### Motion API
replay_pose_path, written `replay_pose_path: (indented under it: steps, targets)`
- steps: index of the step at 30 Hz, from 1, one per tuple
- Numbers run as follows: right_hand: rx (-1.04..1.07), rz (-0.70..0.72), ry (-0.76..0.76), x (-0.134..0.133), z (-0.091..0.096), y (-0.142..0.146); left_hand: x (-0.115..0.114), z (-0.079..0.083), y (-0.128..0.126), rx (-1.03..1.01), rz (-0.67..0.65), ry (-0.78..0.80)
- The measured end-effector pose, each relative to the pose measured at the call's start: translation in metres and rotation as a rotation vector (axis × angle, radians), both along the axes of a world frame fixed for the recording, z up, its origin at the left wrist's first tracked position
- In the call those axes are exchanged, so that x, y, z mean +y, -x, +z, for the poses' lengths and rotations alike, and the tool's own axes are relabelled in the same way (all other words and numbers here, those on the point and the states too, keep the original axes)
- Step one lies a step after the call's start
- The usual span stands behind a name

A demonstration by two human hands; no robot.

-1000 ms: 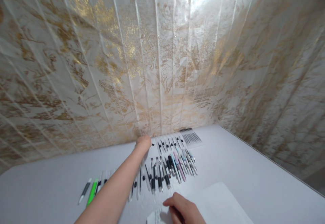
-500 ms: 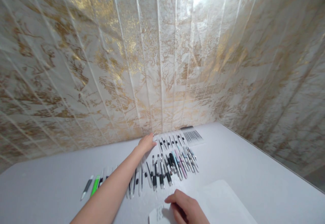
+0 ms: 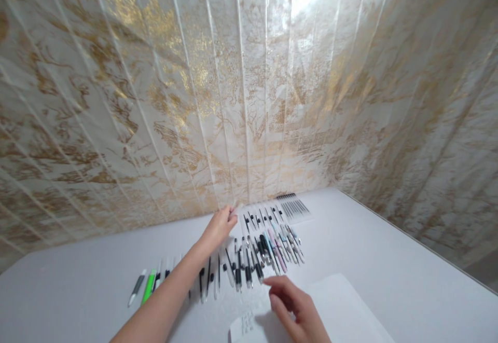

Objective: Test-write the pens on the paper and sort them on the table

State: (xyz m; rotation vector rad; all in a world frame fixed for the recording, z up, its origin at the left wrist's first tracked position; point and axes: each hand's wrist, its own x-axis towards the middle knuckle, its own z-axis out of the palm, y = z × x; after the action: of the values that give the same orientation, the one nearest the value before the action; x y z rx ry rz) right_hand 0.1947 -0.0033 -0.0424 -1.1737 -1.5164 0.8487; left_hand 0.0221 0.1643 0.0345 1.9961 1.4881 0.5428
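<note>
My left hand (image 3: 218, 226) reaches far across the white table and pinches a pale pen (image 3: 234, 208) at the back of a row of several pens (image 3: 264, 247), close to the wall. My right hand (image 3: 298, 306) hovers near me with its fingers apart and curled, holding nothing, just above a white sheet of paper (image 3: 334, 309) with small marks at its left corner.
Several more pens, one bright green (image 3: 148, 286), lie at the left. A clear packet of thin black refills (image 3: 293, 209) lies by the wall. The white table (image 3: 389, 260) sits in a corner of gold-veined marble-patterned walls (image 3: 249, 99).
My left hand has closed on a pen at the far end of the row and lifted slightly. My right hand has risen off the paper and moved forward with its fingers spreading.
</note>
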Motion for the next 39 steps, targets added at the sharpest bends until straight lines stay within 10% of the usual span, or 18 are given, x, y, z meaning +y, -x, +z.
replay_pose_path:
  steps: [5,9,13,19,25,39]
  targets:
    - [0.275,0.06,0.153,0.002,0.058,-0.008,-0.117,0.014,0.009,-0.468,-0.361,0.353]
    - [0.254,0.235,0.213,0.005,0.092,0.005,-0.156,0.021,0.014,-0.792,-0.475,0.589]
    - [0.338,0.323,0.232,0.013,0.112,0.015,-0.155,0.029,0.022,-0.846,-0.552,0.583]
    - [0.514,-0.04,-0.093,0.013,0.144,-0.012,-0.151,0.025,0.04,-0.733,-0.495,0.629]
    - [0.438,-0.063,-0.223,-0.001,0.149,-0.01,-0.147,0.016,0.042,-0.692,-0.474,0.605]
    - [-0.214,0.078,-0.127,-0.006,0.139,0.014,-0.151,0.026,0.031,-0.758,-0.342,0.486]
